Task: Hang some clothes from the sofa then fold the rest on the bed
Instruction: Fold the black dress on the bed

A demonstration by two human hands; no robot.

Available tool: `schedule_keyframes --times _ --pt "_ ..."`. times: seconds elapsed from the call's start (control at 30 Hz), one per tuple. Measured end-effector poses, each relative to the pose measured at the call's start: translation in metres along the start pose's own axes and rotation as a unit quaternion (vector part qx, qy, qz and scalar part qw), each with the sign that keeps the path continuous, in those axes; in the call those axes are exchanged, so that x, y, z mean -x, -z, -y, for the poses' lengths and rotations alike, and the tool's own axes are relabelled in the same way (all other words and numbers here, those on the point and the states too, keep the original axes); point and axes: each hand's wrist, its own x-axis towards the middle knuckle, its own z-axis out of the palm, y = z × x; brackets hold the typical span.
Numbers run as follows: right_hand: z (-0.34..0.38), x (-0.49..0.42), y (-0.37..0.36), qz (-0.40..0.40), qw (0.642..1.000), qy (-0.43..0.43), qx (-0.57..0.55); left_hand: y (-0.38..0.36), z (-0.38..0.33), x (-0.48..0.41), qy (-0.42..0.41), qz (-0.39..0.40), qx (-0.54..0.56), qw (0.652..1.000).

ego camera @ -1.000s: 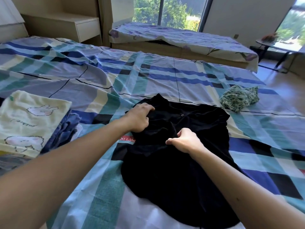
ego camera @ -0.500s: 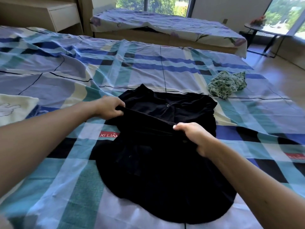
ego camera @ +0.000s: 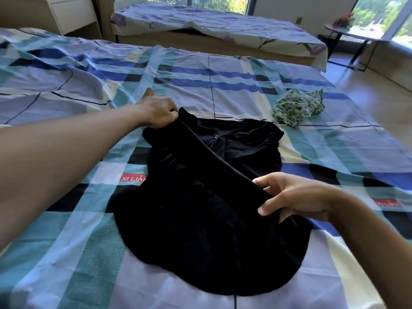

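A black garment (ego camera: pixel 200 210) lies spread on the plaid bed sheet (ego camera: pixel 223 85), with a small round button showing near its collar. My left hand (ego camera: pixel 157 113) grips the garment's upper left corner by the collar. My right hand (ego camera: pixel 292 197) pinches a fold of the same garment lower on the right side. A taut raised fold edge runs diagonally between the two hands. A crumpled green floral cloth (ego camera: pixel 297 108) sits on the sheet to the upper right, apart from the black garment.
A second bed (ego camera: pixel 223 30) with a lilac floral cover stands beyond. A wooden nightstand (ego camera: pixel 71 14) is at the upper left, a small dark side table (ego camera: pixel 347 34) at the upper right by the window. Wooden floor (ego camera: pixel 379 90) lies right of the bed.
My left hand moved up toward the collar and my right hand moved down and right, stretching the fold diagonally. The view shifted right, so the folded stack at left is out of frame.
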Motion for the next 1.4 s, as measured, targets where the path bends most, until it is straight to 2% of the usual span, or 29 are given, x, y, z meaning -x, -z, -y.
schedule_keyframes --times 0.07,0.1,0.2,0.3,0.37,0.43,0.5,0.57,0.63,0.7,0.77,0.87,0.97,1.03,1.1,1.17,1.23,1.3,1.4 --pt "-0.006 0.006 0.005 0.062 0.994 0.029 -0.085 -0.005 -0.009 -0.005 0.017 -0.008 -0.029 0.999" --pt "-0.012 0.005 0.007 0.048 0.996 0.011 -0.081 -0.009 -0.014 -0.007 0.036 -0.011 -0.056 0.998" --pt "-0.031 -0.003 0.008 -0.035 0.993 -0.094 0.062 -0.026 -0.028 -0.003 0.091 0.004 -0.108 0.990" --pt "-0.033 -0.006 0.011 -0.081 0.982 -0.115 0.126 -0.036 -0.044 0.016 0.046 -0.015 -0.054 0.997" --pt "-0.031 -0.007 0.013 -0.125 0.975 -0.105 0.147 -0.036 -0.057 0.037 -0.008 -0.064 -0.018 0.998" --pt "-0.029 -0.005 0.013 -0.160 0.955 -0.117 0.221 -0.032 -0.070 0.066 -0.023 -0.097 0.002 0.995" --pt "-0.028 -0.001 0.013 -0.177 0.932 -0.135 0.285 -0.029 -0.075 0.099 0.041 -0.061 0.036 0.997" --pt "-0.032 0.000 0.016 -0.221 0.918 -0.133 0.302 -0.032 -0.066 0.129 0.142 0.024 0.049 0.988" --pt "-0.037 -0.002 0.022 -0.266 0.903 -0.139 0.307 -0.038 -0.052 0.156 0.200 0.097 0.069 0.973" --pt "-0.042 -0.005 0.026 -0.262 0.919 -0.143 0.258 -0.039 -0.042 0.175 0.231 0.149 0.178 0.945" --pt "-0.042 -0.003 0.025 -0.242 0.947 -0.135 0.164 -0.035 -0.039 0.185 0.245 0.196 0.328 0.891" --pt "-0.042 0.009 0.022 -0.211 0.968 -0.111 0.082 -0.033 -0.037 0.198 0.225 0.236 0.444 0.835" --pt "-0.047 0.023 0.021 -0.167 0.984 -0.064 0.024 -0.027 -0.041 0.205 0.236 0.187 0.547 0.781" --pt "-0.052 0.032 0.022 -0.179 0.982 -0.023 -0.060 -0.020 -0.044 0.207 0.242 0.130 0.605 0.748" --pt "-0.055 0.043 0.022 -0.211 0.963 0.013 -0.166 -0.011 -0.043 0.210 0.268 0.068 0.643 0.715" --pt "-0.060 0.055 0.024 -0.249 0.943 0.006 -0.222 -0.009 -0.036 0.214 0.300 0.047 0.651 0.696" --pt "-0.071 0.064 0.026 -0.283 0.944 -0.053 -0.159 -0.011 -0.029 0.221 0.339 0.071 0.611 0.712" --pt "-0.081 0.068 0.025 -0.289 0.946 -0.146 -0.012 -0.018 -0.019 0.224 0.366 0.122 0.516 0.765" --pt "-0.087 0.061 0.025 -0.243 0.931 -0.238 0.132 -0.028 -0.004 0.224 0.325 0.218 0.324 0.861"
